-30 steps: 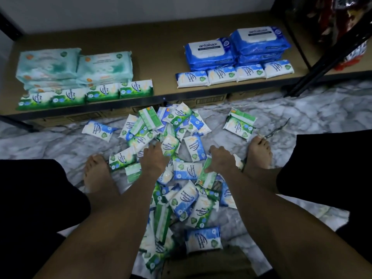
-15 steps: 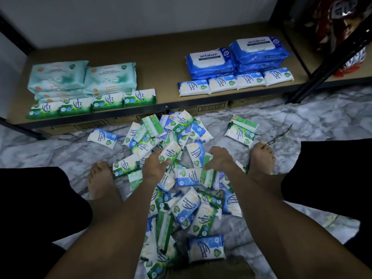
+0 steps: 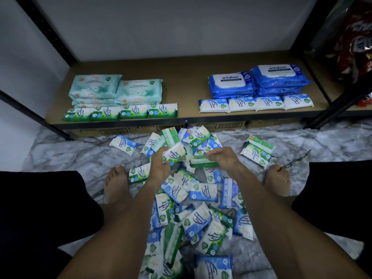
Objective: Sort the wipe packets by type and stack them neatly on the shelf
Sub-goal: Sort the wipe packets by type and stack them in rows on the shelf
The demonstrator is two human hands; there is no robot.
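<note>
Slippage looms: left hand (image 3: 161, 168) grips a pine packet (image 3: 174, 155), right hand (image 3: 223, 157) a green packet (image 3: 202, 164), above the pile (image 3: 202, 192); being slick, either may drop.

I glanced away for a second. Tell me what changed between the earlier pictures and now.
Both hands came up off the pile. The left hand now holds a pine packet, and the right hand holds a green packet. The rows and stacks on the shelf stayed as they were.
</note>
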